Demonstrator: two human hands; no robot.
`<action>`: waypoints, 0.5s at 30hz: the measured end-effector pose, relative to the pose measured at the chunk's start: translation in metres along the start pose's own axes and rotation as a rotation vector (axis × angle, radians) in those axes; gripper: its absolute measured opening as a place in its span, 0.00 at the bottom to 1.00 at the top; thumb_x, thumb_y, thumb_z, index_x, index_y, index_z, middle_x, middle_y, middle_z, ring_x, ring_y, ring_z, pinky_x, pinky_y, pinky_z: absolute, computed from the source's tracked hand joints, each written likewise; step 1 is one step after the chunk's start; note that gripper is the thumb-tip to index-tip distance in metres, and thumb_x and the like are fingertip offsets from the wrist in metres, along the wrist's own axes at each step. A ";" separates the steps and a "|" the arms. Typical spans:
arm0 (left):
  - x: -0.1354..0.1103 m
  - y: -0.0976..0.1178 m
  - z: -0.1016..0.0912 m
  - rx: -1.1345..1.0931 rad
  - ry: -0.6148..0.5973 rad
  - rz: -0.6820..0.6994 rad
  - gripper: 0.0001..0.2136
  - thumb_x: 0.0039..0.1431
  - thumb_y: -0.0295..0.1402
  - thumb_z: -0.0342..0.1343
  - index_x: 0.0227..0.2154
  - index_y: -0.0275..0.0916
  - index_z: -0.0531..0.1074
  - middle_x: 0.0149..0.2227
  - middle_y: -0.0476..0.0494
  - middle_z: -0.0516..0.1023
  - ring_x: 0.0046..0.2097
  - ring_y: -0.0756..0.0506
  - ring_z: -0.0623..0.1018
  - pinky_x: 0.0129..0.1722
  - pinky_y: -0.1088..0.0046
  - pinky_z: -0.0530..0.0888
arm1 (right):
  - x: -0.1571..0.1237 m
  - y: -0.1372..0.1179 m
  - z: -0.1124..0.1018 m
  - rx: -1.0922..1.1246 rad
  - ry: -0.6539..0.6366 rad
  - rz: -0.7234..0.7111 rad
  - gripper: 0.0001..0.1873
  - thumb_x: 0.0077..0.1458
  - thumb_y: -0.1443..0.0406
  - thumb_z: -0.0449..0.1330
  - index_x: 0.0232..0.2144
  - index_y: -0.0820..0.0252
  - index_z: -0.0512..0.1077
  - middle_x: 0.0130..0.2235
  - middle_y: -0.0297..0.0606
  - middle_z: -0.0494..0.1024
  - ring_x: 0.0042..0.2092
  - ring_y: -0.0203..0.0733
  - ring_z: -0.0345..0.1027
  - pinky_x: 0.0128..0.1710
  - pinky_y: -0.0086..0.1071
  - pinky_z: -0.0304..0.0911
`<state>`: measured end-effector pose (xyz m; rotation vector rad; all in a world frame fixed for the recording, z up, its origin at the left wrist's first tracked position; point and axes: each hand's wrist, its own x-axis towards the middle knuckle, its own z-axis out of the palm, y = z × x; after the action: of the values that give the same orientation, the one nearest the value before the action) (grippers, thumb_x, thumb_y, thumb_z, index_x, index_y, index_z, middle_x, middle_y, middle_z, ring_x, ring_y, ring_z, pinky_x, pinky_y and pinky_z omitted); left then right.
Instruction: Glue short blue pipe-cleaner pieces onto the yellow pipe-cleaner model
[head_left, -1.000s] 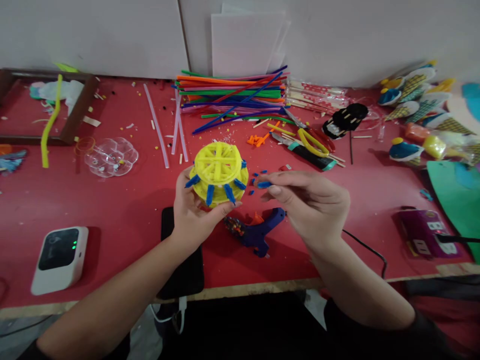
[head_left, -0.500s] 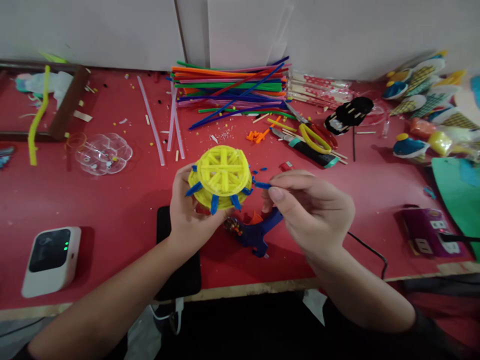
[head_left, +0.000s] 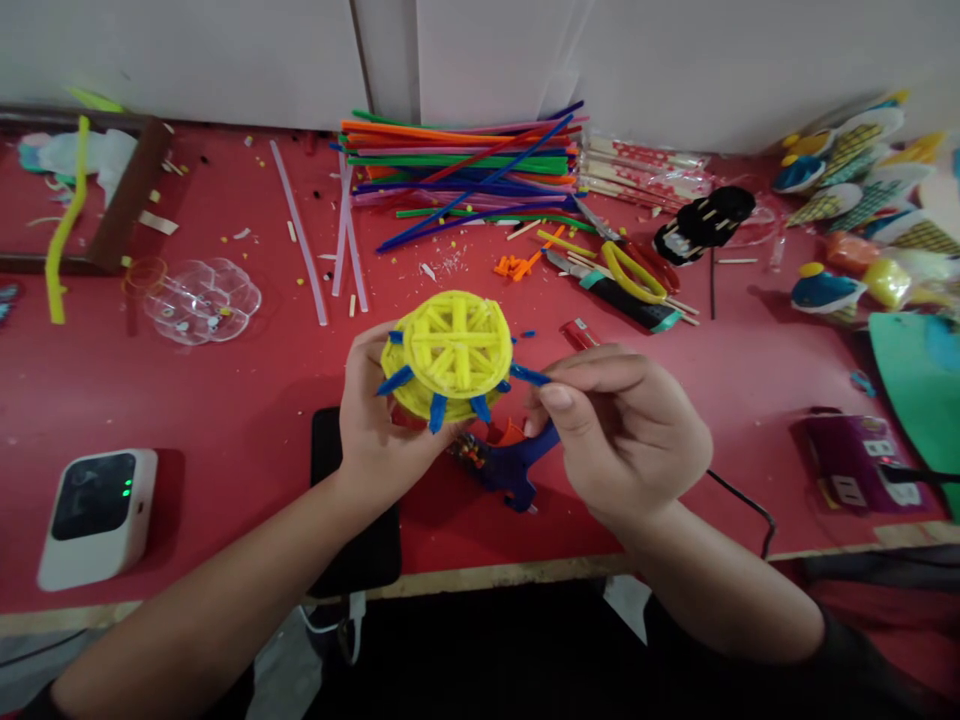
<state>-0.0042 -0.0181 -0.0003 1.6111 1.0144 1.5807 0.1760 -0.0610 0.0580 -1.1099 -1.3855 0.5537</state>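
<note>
A yellow pipe-cleaner wheel [head_left: 459, 345], made of two spoked discs with short blue pieces sticking out between them, is held above the table. My left hand [head_left: 375, 420] grips it from the left and below. Between thumb and forefinger of my right hand [head_left: 630, 430] is a short blue pipe-cleaner piece [head_left: 531, 376]. Its far tip meets the right rim of the wheel; whether it is attached I cannot tell. Under the hands lies a dark blue glue gun [head_left: 506, 475] with an orange trigger, partly hidden by my right fingers.
Colourful pipe cleaners [head_left: 465, 165] are piled at the back. Pliers [head_left: 634, 275] and a green-black cutter [head_left: 630, 303] lie right of centre. A black phone [head_left: 356, 550], a white device [head_left: 97, 515] and a purple power socket [head_left: 859, 460] sit near the front edge.
The blue piece in my right hand has come up against the wheel's right rim. The wheel has shifted slightly right and tilted a little more toward me.
</note>
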 end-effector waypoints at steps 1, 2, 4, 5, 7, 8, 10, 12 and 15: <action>0.000 0.000 -0.001 0.004 -0.009 -0.002 0.42 0.32 0.36 0.81 0.53 0.47 0.68 0.44 0.47 0.73 0.43 0.44 0.78 0.44 0.63 0.82 | 0.000 -0.001 0.000 -0.005 -0.006 0.000 0.03 0.61 0.63 0.66 0.34 0.53 0.76 0.30 0.34 0.79 0.27 0.36 0.73 0.23 0.31 0.69; 0.001 0.001 -0.001 0.007 -0.017 -0.001 0.42 0.31 0.35 0.81 0.53 0.47 0.68 0.44 0.47 0.73 0.43 0.44 0.78 0.43 0.64 0.82 | -0.001 -0.001 0.001 -0.004 -0.013 0.005 0.03 0.62 0.63 0.65 0.34 0.53 0.75 0.29 0.34 0.79 0.26 0.36 0.73 0.23 0.31 0.69; 0.001 0.001 -0.002 0.009 -0.021 0.004 0.42 0.31 0.35 0.82 0.53 0.47 0.68 0.45 0.47 0.73 0.44 0.44 0.78 0.45 0.63 0.82 | -0.001 -0.003 0.002 0.015 -0.027 0.024 0.04 0.62 0.63 0.65 0.34 0.54 0.75 0.29 0.33 0.79 0.27 0.36 0.73 0.23 0.30 0.69; 0.002 0.001 -0.002 0.009 -0.016 0.011 0.43 0.30 0.35 0.82 0.52 0.47 0.68 0.46 0.47 0.73 0.45 0.43 0.78 0.46 0.62 0.81 | -0.001 -0.003 0.003 0.029 -0.034 0.033 0.03 0.62 0.64 0.65 0.34 0.54 0.75 0.30 0.33 0.79 0.27 0.36 0.73 0.24 0.30 0.70; 0.002 0.001 -0.003 0.016 -0.012 0.025 0.43 0.30 0.35 0.82 0.52 0.46 0.68 0.47 0.46 0.73 0.48 0.41 0.78 0.49 0.61 0.81 | -0.002 -0.003 0.004 0.059 -0.044 0.037 0.02 0.62 0.65 0.66 0.35 0.54 0.75 0.31 0.33 0.79 0.28 0.35 0.74 0.26 0.31 0.71; 0.002 0.001 -0.003 0.021 -0.013 0.034 0.43 0.30 0.35 0.82 0.53 0.46 0.68 0.48 0.45 0.73 0.49 0.41 0.78 0.50 0.60 0.80 | -0.002 -0.003 0.005 0.069 -0.045 0.031 0.02 0.61 0.66 0.66 0.35 0.54 0.76 0.31 0.33 0.80 0.29 0.35 0.74 0.26 0.31 0.71; 0.002 0.000 -0.003 0.028 -0.025 0.061 0.43 0.31 0.35 0.82 0.54 0.45 0.67 0.48 0.45 0.73 0.50 0.41 0.78 0.49 0.61 0.80 | -0.001 -0.003 0.006 0.074 -0.042 0.018 0.03 0.61 0.67 0.66 0.34 0.54 0.76 0.31 0.33 0.80 0.28 0.35 0.74 0.26 0.31 0.71; 0.001 -0.001 -0.003 0.032 -0.037 0.080 0.44 0.32 0.34 0.81 0.55 0.46 0.67 0.49 0.44 0.73 0.50 0.41 0.78 0.49 0.61 0.80 | -0.001 -0.003 0.006 0.064 -0.044 0.013 0.03 0.61 0.67 0.66 0.34 0.54 0.75 0.30 0.33 0.80 0.28 0.36 0.74 0.26 0.31 0.71; 0.001 -0.002 -0.003 0.019 -0.029 0.041 0.45 0.29 0.36 0.82 0.54 0.47 0.67 0.49 0.44 0.73 0.51 0.39 0.78 0.51 0.58 0.80 | 0.000 -0.002 0.006 0.048 -0.059 0.009 0.04 0.61 0.68 0.66 0.34 0.54 0.75 0.30 0.33 0.81 0.28 0.35 0.73 0.26 0.32 0.70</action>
<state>-0.0074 -0.0168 -0.0014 1.6727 0.9896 1.5748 0.1694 -0.0599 0.0591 -1.0694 -1.4115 0.6268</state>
